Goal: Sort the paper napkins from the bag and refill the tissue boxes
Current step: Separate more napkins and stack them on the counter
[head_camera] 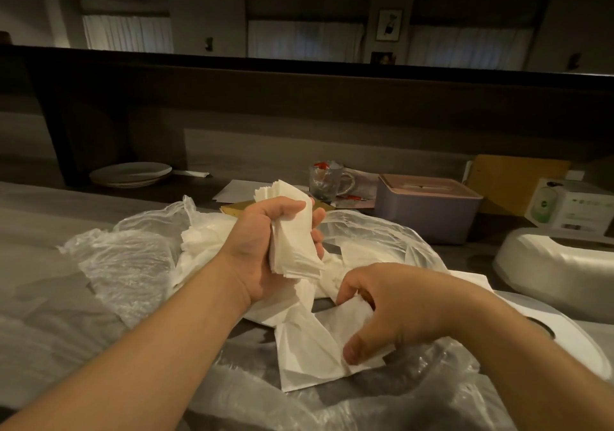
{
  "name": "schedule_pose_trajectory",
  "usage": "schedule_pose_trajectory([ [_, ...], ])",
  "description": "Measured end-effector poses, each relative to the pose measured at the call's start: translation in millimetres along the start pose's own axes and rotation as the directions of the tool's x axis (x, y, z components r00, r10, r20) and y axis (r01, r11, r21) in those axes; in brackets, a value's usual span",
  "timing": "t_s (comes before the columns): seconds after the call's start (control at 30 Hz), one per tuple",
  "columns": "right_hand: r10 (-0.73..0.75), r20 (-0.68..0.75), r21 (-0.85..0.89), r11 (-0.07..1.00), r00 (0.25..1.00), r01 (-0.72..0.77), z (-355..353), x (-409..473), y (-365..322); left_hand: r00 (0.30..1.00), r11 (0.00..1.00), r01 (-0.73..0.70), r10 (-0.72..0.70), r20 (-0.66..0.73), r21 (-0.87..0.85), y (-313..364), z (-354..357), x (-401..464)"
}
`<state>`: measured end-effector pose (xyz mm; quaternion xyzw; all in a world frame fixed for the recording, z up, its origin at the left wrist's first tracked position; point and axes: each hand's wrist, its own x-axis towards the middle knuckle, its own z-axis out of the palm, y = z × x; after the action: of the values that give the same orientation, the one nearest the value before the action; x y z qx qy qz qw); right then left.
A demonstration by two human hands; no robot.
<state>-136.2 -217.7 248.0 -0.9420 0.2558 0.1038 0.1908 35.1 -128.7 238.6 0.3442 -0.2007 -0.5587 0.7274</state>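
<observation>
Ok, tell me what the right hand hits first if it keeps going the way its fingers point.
Probably the loose napkins right under the right hand: its fingers curl down-left onto them already. Beyond lies the plastic bag; depth is unclear.

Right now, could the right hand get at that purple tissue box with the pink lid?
Probably not at once. The right hand is pinching a loose napkin near the person, while the purple tissue box stands farther back on the right. Nothing blocks the way, but the hand would have to let go first.
</observation>
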Motion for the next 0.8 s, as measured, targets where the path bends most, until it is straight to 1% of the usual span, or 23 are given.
schedule_pose_trajectory([
  [0.1,-0.018,0.01,0.013,1.0,1.0,0.018,-0.1,-2.4,-2.4,1.0,1.0,-0.001,0.001,-0.014,0.016,0.2,-1.2,0.7],
  [0.2,-0.058,-0.046,-0.004,0.998,0.997,0.058,2.4,-0.6,-4.1,1.0,1.0,-0.003,0.003,-0.017,0.024,0.2,-0.9,1.4],
  [0.37,-0.046,-0.154,0.101,0.993,0.987,0.062,1.8,1.4,-3.0,1.0,1.0,-0.009,0.009,-0.007,0.016,-0.4,0.6,-0.2],
  [0.43,-0.029,-0.232,0.173,0.982,0.972,0.071,-0.7,0.8,-2.1,1.0,1.0,-0.002,0.002,-0.011,0.009,-0.2,0.7,-1.0],
  [0.47,-0.015,-0.268,0.236,0.968,0.963,0.08,-2.6,0.0,-1.4,1.0,1.0,0.002,-0.002,-0.015,0.004,0.0,0.6,-1.2],
  [0.53,0.023,-0.294,0.44,0.891,0.955,0.115,-6.8,-2.6,-2.3,1.0,1.0,0.011,-0.011,-0.019,0.0,0.0,1.4,-1.7],
  [0.6,0.027,-0.282,0.634,0.755,0.959,0.165,-10.8,-7.2,-5.0,0.999,1.0,0.01,-0.009,-0.035,0.021,-0.1,1.5,-1.0],
  [0.63,0.003,-0.282,0.709,0.674,0.959,0.206,-12.1,-9.9,-5.9,0.999,0.999,0.004,-0.002,-0.052,0.035,-0.1,1.3,-0.5],
  [0.7,-0.084,-0.315,0.806,0.501,0.945,0.313,-13.7,-15.2,-6.7,0.997,0.999,-0.016,0.019,-0.079,0.041,0.1,-0.6,1.4],
  [0.77,-0.161,-0.352,0.842,0.375,0.922,0.387,-14.9,-18.7,-7.4,0.995,0.999,-0.028,0.032,-0.092,0.037,0.4,-1.2,1.9],
  [0.8,-0.185,-0.351,0.858,0.327,0.918,0.395,-15.1,-19.4,-7.2,0.995,0.998,-0.031,0.036,-0.097,0.048,0.4,-1.3,1.6],
])
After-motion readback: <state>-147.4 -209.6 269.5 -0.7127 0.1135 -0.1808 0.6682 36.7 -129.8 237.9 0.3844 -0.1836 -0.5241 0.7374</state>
